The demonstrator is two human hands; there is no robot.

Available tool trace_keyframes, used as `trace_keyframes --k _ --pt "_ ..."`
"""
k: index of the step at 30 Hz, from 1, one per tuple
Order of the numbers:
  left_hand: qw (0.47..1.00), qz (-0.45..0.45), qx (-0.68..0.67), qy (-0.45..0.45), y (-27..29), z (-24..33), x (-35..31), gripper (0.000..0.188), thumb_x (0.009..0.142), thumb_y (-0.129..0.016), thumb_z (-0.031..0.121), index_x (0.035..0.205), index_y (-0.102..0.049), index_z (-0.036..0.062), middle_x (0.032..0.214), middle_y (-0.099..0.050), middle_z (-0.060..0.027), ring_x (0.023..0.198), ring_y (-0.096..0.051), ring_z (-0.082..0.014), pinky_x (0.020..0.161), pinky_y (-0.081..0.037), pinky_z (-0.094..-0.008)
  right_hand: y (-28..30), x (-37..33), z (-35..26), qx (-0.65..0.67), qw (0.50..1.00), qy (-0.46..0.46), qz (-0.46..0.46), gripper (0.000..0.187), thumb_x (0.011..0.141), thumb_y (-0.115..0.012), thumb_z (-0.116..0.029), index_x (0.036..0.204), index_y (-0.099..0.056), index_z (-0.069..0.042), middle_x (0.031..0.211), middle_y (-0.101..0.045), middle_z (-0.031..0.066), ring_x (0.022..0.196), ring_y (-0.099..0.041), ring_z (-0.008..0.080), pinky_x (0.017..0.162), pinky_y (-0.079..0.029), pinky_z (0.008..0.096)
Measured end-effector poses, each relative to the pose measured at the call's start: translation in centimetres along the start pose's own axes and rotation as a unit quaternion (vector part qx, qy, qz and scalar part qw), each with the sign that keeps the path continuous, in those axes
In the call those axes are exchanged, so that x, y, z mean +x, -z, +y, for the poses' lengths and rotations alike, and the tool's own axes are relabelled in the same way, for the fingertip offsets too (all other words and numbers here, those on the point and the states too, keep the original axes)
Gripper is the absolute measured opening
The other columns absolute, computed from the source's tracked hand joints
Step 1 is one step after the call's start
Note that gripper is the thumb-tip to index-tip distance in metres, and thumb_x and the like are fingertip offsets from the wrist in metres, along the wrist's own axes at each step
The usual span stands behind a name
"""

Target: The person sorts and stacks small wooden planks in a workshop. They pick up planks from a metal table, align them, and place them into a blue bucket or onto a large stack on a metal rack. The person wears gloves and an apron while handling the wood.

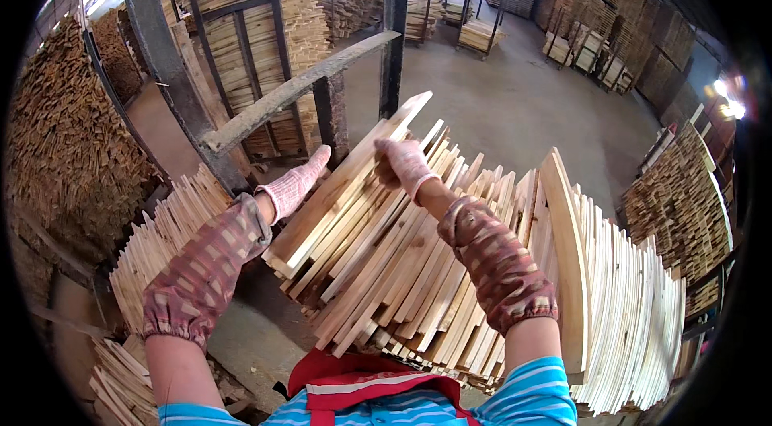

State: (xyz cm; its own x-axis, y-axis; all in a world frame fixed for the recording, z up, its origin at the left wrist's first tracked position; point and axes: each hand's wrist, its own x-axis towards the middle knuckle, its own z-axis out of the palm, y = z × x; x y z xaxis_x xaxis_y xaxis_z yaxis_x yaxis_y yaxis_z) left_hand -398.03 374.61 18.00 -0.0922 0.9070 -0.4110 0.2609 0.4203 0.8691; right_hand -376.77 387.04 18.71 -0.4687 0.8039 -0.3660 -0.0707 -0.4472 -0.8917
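Note:
A long pale wooden board (338, 193) lies slanting along the left side of a large pile of wooden strips (418, 257). My left hand (296, 183), in a pinkish knitted glove, is beside the board's left edge with its fingers stretched out together. My right hand (406, 165), gloved alike, is curled closed at the board's right edge, over the strips. Its fingertips are turned under, so whatever they hold is hidden. Patterned sleeve covers reach over both forearms. A wider curved board (566, 257) stands out at the pile's right side.
A rusty metal frame with a crossbar (301, 88) rises just beyond my left hand. More strips (627, 305) are stacked at right, others (173, 225) at left. Loaded racks (241, 40) and a trolley (481, 33) stand farther off on the concrete floor (523, 96).

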Motion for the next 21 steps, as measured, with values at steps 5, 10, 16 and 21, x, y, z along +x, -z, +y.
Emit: trace_keyframes --k 5,10,16,21 --pt "0.999 0.023 0.001 -0.031 -1.1 -1.0 -0.1 0.107 0.090 -0.038 0.082 0.153 -0.031 -0.0042 0.157 -0.036 -0.0207 0.147 -0.032 -0.0284 0.121 -0.021 -0.0371 4.3 -0.9 -2.9 -0.011 0.997 0.076 0.021 0.032 0.091 -0.058 -0.030 0.066 -0.046 -0.012 0.056 -0.039 -0.0007 0.041 -0.036 0.0126 0.037 -0.026 0.0283" --pt "0.959 0.027 0.281 -0.012 -4.3 1.4 -0.5 0.101 0.087 -0.058 0.065 0.153 -0.028 -0.0052 0.150 -0.042 -0.0274 0.141 -0.041 -0.0334 0.116 -0.032 -0.0388 10.5 -3.8 -5.0 -0.036 0.995 0.072 0.059 0.035 0.090 -0.063 -0.035 0.068 -0.046 -0.013 0.057 -0.043 0.0020 0.045 -0.042 0.0158 0.039 -0.032 0.0302" --pt "0.999 -0.031 -0.009 0.034 -1.3 -1.7 2.2 0.050 0.083 -0.078 0.025 0.124 -0.066 -0.0023 0.111 -0.071 -0.0148 0.099 -0.069 -0.0239 0.089 -0.054 -0.0337 12.7 -5.9 -3.5 -0.124 0.990 0.018 0.065 0.038 0.088 -0.065 -0.036 0.067 -0.051 -0.008 0.056 -0.046 0.0056 0.043 -0.048 0.0217 0.040 -0.039 0.0339" --pt "0.997 -0.050 -0.046 0.029 -1.4 -1.5 1.3 0.050 0.092 -0.072 0.037 0.124 -0.067 -0.0012 0.115 -0.070 -0.0089 0.110 -0.063 -0.0165 0.101 -0.046 -0.0309 12.0 -6.5 -2.0 -0.137 0.988 0.012 0.074 0.034 0.088 -0.067 -0.036 0.074 -0.055 -0.007 0.062 -0.052 0.0053 0.048 -0.056 0.0217 0.044 -0.048 0.0352"
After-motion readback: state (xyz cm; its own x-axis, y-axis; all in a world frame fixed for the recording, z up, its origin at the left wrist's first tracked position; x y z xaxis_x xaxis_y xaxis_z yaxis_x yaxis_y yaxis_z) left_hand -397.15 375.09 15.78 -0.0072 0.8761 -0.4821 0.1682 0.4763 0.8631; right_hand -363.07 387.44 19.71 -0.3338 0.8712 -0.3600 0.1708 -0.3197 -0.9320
